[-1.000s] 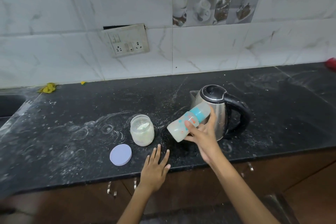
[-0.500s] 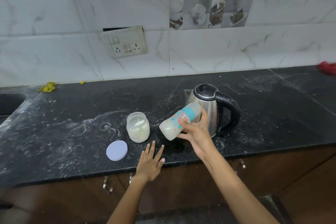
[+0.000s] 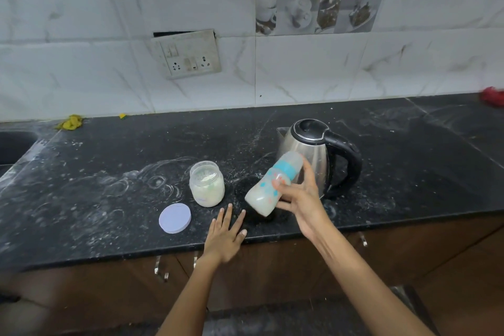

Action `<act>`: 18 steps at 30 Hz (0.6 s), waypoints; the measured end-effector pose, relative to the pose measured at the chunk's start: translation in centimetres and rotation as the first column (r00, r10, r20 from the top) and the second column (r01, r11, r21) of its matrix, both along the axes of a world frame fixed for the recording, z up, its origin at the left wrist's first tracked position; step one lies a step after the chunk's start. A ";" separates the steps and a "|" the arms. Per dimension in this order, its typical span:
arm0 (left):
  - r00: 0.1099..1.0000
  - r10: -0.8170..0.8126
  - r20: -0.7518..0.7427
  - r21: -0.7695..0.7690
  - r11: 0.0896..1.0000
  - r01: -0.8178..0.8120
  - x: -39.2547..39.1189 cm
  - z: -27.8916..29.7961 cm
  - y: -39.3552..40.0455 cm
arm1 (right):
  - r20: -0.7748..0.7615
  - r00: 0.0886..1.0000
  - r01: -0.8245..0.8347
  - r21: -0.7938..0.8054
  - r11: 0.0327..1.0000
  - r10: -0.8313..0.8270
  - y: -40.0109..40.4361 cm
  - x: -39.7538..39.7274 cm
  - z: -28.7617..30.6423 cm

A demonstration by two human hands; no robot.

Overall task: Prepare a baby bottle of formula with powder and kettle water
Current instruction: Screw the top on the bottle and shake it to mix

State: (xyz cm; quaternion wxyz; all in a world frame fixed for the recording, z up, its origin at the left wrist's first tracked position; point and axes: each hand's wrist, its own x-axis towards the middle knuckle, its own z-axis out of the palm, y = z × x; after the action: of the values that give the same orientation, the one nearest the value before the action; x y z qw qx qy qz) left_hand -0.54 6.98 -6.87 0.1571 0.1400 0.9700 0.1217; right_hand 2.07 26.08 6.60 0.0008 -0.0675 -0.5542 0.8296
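Gripping a tilted clear baby bottle with a teal collar and milky liquid [image 3: 268, 188], the right hand [image 3: 301, 196] holds it before the steel kettle with a black handle [image 3: 313, 150]; the left hand [image 3: 225, 234] lies flat, fingers spread, left of the kettle.

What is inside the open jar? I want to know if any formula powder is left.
The jar holds pale, off-white powder filling most of it. Its lid lies off, on the counter beside it. Whether a scoop is buried in the powder cannot be seen.
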 end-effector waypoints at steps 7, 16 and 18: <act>1.000 0.000 -0.012 0.013 1.000 0.000 0.0 -0.1 0.0 | 0.051 0.994 -0.097 0.056 0.994 0.094 0.6 0.2 0.6; 1.000 0.012 0.017 0.020 1.000 -0.012 0.1 0.1 -0.1 | 0.282 0.945 -0.165 -0.035 0.986 0.168 -0.4 -0.2 0.3; 0.999 0.007 0.033 0.026 1.000 -0.008 0.0 0.1 -0.2 | 0.278 0.933 -0.227 -0.033 0.973 0.227 -0.2 -0.1 0.6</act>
State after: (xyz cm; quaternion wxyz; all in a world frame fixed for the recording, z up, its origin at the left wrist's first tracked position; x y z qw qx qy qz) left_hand -0.54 6.80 -6.77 0.1709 0.1364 0.9661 0.1374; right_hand 1.97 25.92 7.23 -0.1733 -0.1198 -0.5527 0.8063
